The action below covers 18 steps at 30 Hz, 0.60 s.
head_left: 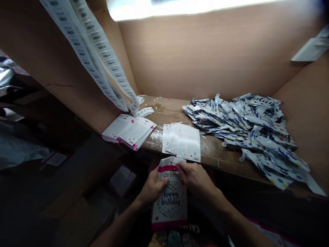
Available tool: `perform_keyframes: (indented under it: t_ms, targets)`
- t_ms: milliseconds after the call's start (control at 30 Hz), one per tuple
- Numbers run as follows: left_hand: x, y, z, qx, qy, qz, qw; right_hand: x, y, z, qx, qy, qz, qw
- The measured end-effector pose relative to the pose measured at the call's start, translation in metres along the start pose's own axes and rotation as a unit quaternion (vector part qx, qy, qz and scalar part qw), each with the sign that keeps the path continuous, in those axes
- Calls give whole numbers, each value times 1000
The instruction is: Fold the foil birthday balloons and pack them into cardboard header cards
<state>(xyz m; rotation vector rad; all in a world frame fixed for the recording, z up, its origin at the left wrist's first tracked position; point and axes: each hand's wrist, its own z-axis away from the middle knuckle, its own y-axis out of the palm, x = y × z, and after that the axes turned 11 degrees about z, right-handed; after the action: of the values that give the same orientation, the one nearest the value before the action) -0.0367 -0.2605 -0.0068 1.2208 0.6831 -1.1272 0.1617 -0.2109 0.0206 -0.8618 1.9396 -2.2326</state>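
A white and pink packet (171, 212) printed "happy birthday" is upright in front of me, below the shelf's front edge. My left hand (153, 187) grips its left side, thumb across the front. At the packet's top right corner, my right hand (195, 176) pinches the edge near the hang hole; whether anything else is between those fingers is hidden. Just beyond the packet lies a fanned stack of white printed cards (189, 142) on the wooden shelf (154, 139). Another stack of white and pink cards (137, 132) sits to its left.
Strips of barcode labels (102, 58) hang at the left and trail onto the shelf. A large heap of folded foil balloons (246, 127) with dots and blue lettering fills the right side. Wooden panels (200, 51) enclose the back and sides, under a bright lamp (180, 8).
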Motion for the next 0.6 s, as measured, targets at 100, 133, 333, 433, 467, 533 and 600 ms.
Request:
perform_keyframes:
  t_ms: [100, 133, 333, 433, 467, 533, 600]
  targets:
    - [-4, 7, 1, 28, 34, -62, 997, 9, 0, -6, 51, 10, 101, 994]
    - [-4, 9, 1, 35, 48, -88, 994, 11, -2, -9, 65, 19, 122, 990]
    - [-2, -3, -12, -22, 35, -7, 999, -26, -21, -7, 85, -31, -102, 991]
    - [-8, -10, -13, -77, 53, 96, 991, -56, -13, 1, 15, -20, -363, 931]
    - [-9, -10, -11, -75, 48, 136, 987, -62, -6, 2, -19, 1, -425, 905]
    - [-10, -5, -8, -49, 11, 211, 976, -61, 10, 1, -65, 42, -497, 864]
    - [-3, 2, -3, -26, -32, 258, 965, -47, 24, -4, -78, 47, -508, 856]
